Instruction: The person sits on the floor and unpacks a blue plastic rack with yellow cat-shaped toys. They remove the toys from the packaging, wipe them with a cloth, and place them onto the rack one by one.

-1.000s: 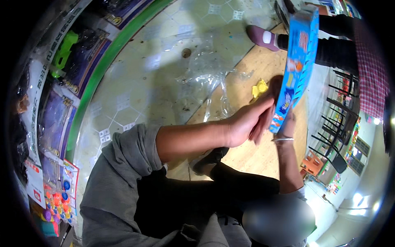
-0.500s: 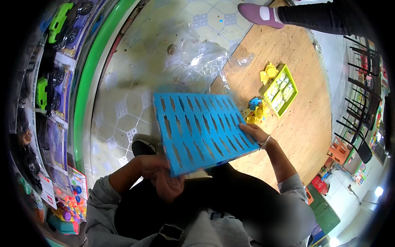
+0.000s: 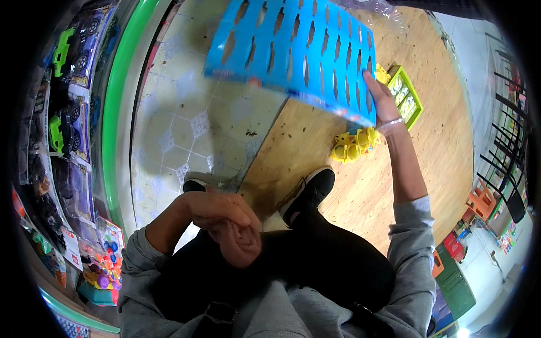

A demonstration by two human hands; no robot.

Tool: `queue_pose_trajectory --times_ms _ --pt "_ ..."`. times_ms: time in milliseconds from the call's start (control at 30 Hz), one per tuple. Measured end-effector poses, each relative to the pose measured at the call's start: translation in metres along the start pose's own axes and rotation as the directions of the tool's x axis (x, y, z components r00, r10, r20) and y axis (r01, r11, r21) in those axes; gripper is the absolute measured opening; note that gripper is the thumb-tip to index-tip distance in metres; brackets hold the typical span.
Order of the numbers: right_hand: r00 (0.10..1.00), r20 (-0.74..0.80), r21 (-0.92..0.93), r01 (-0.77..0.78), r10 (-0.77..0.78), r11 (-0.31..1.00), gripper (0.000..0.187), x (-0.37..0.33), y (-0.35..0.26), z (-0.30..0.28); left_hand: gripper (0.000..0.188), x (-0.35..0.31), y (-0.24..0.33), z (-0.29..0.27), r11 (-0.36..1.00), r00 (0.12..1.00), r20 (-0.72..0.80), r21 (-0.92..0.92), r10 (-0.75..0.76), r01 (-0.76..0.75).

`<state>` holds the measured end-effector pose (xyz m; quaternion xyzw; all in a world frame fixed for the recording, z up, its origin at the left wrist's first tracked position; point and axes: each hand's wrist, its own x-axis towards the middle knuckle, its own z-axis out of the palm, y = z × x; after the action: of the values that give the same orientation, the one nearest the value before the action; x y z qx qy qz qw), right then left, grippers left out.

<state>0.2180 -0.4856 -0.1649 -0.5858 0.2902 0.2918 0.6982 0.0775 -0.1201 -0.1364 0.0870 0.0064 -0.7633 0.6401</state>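
My right hand (image 3: 384, 105) grips the right edge of a blue slotted tray (image 3: 316, 53), holding it up and away from me at a tilt. The tray has rows of narrow cut-outs, and its far side runs past the top of the picture. Close to my lap, my left hand (image 3: 220, 209) is closed on a crumpled pinkish cloth (image 3: 241, 245), apart from the tray. Beyond my right hand lie yellow toy figures (image 3: 356, 145) and a lime-green box (image 3: 417, 107) with pale packets inside, partly covered by the hand and tray.
Boxed toy vehicles (image 3: 70, 121) stand on shelving behind a green curved rim (image 3: 121, 112) at left. A brown wooden board (image 3: 434, 169) covers part of the tiled floor (image 3: 186, 118). My shoe (image 3: 316, 188) rests on the board. Clear plastic wrap (image 3: 389, 14) shows behind the tray.
My right hand has carried the blue tray up and away from my lap, tilting it. My left hand has come off the tray's near corner and stays low with the cloth.
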Motion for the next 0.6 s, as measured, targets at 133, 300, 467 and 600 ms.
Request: queue_pose_trajectory --times_ms 133,300,467,600 --pt "0.985 -0.052 -0.568 0.106 -0.164 0.816 0.045 -0.030 0.084 -0.026 0.045 0.004 -0.006 -0.002 0.994 1.000 -0.020 0.107 -0.018 0.020" --pt "0.956 -0.042 -0.496 0.231 -0.289 0.837 0.040 -0.050 0.162 0.028 0.040 0.004 0.003 0.022 0.997 0.981 -0.193 0.065 -0.026 0.039" --pt "0.962 -0.090 -0.832 0.070 -0.259 0.550 0.037 -0.036 0.147 0.061 0.040 0.010 0.016 0.018 1.000 0.949 -0.316 -0.026 0.000 -0.009" --pt "0.764 -0.201 -0.833 0.196 -0.614 0.517 0.033 -0.055 0.119 0.020 0.045 0.022 0.030 0.016 0.982 0.881 -0.464 -0.108 0.090 -0.157"
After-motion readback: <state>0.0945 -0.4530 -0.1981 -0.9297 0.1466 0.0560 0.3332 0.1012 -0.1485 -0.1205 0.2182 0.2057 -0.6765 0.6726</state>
